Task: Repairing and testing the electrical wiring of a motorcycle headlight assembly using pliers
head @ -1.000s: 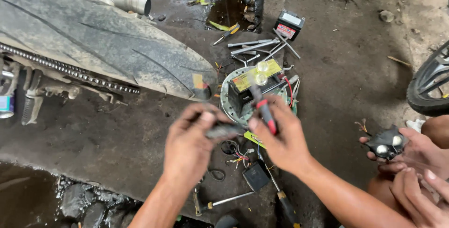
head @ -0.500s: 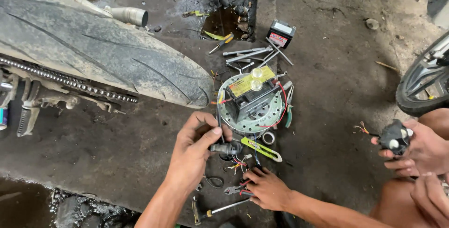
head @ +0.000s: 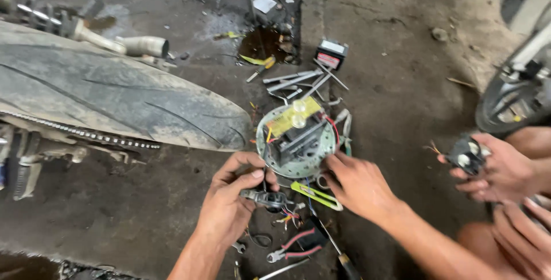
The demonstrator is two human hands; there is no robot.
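A dusty motorcycle tyre [head: 115,105] fills the view from nine to ten o'clock, with a drive chain [head: 86,133] running under it. At three o'clock part of another wheel [head: 511,99] shows, and below it another person's hands [head: 499,168] grip a small black part [head: 466,155]. Near the centre a round metal plate [head: 298,142] carrying a black block, a yellow piece and coloured wires lies on the concrete floor [head: 402,56]. The right hand [head: 359,185] rests at the plate's five o'clock edge, fingers loosely curled and touching the rim. The left hand [head: 229,202], at six o'clock, pinches a small dark switch part [head: 267,199] with trailing wires between thumb and fingers. A yellow-green tool [head: 315,195] lies between the hands; red-handled pliers [head: 295,245] lie below.
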